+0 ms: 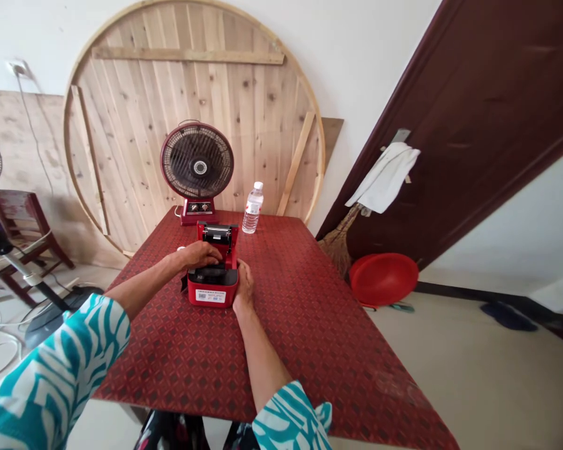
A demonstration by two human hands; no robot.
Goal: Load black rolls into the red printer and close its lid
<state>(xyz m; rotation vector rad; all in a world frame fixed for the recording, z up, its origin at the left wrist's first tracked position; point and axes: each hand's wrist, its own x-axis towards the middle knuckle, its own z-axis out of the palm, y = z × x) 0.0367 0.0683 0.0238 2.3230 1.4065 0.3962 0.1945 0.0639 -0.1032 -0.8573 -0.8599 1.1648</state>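
Wide sleeves (51,369) in a teal-and-white print, above dark flower-patterned clothing (171,431)

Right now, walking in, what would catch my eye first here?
A large round wooden board stands behind a red-based fan. On the red patterned table, the left hand rests over an open red printer, with the right hand against its side.

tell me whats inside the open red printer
A dark compartment shows in the red printer's base, but the left hand covers part of it, so its contents cannot be fully seen. The raised lid carries a dark roller.
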